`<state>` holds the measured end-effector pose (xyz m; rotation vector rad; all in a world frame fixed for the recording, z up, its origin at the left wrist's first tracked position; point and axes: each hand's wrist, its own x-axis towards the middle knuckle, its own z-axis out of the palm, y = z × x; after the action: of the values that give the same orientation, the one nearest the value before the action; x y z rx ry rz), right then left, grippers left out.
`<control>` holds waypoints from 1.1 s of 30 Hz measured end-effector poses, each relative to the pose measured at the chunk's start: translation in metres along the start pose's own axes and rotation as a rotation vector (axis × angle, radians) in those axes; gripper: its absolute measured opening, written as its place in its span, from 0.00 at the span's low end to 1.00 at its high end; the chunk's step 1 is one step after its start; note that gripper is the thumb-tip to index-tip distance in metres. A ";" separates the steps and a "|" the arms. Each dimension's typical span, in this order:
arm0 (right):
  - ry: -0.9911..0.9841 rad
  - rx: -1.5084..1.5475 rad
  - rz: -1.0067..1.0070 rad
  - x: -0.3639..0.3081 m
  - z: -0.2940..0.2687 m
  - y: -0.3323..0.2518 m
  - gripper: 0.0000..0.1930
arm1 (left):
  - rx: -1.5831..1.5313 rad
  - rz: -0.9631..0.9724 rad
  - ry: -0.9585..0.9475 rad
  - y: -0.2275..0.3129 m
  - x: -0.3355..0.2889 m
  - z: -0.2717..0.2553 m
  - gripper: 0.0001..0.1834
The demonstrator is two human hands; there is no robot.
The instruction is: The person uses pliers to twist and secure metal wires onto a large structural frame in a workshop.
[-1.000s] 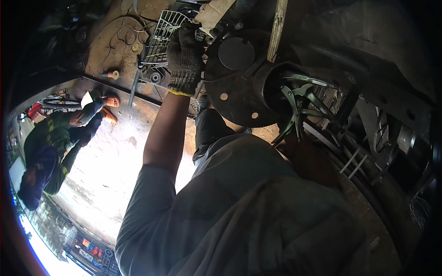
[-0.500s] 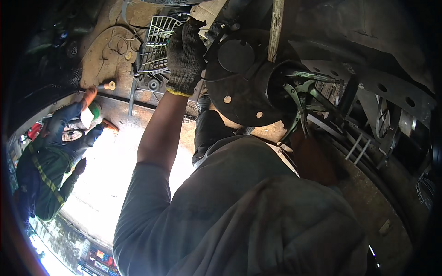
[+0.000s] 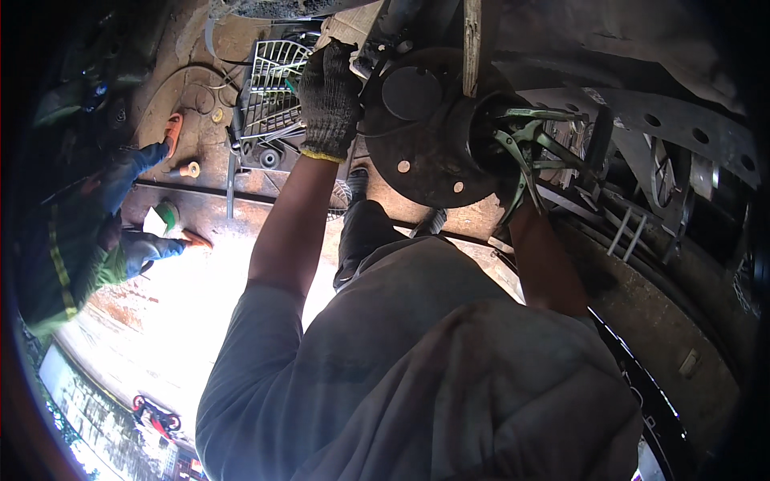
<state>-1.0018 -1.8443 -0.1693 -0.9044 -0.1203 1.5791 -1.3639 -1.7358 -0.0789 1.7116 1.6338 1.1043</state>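
Note:
My left hand point(image 3: 330, 100), in a dark knit glove with a yellow cuff, is raised beside the left edge of a large round dark metal plate point(image 3: 385, 152). Its fingers are curled closed; what they hold is hidden. Two light holes show low in the plate, and a short round tube point(image 3: 479, 140) stands on its right part. Green locking clamps point(image 3: 525, 144) sit at that tube, jaws and handles pointing several ways. My right forearm point(image 3: 549, 260) reaches up behind the clamp handles, where shadow and the plate hide my right hand.
A wooden stick point(image 3: 472, 48) rises from the plate. Left of my glove lies a wire rack point(image 3: 269, 96). Steel brackets with holes point(image 3: 682, 128) and a small ladder-like frame point(image 3: 628, 234) stand at right. A crouching co-worker point(image 3: 68, 256) is at far left, near a green-and-white round object point(image 3: 164, 216).
The view has shifted a little. The co-worker at left has moved further toward the picture's edge, one foot now set forward. My left hand stays closed beside the plate; the clamps remain at the tube.

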 end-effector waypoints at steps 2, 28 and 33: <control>0.013 -0.024 -0.021 0.003 0.002 0.001 0.15 | -0.152 -0.055 0.081 0.005 -0.006 0.005 0.27; -0.031 -0.089 0.044 -0.011 -0.017 -0.009 0.20 | -0.245 -0.333 0.266 0.037 -0.021 0.011 0.19; -0.005 -0.081 -0.006 -0.009 -0.016 0.006 0.22 | -0.120 -0.166 0.169 -0.001 -0.016 0.020 0.22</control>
<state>-0.9976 -1.8600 -0.1795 -0.9626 -0.1917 1.5800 -1.3469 -1.7482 -0.0932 1.4126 1.7388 1.2663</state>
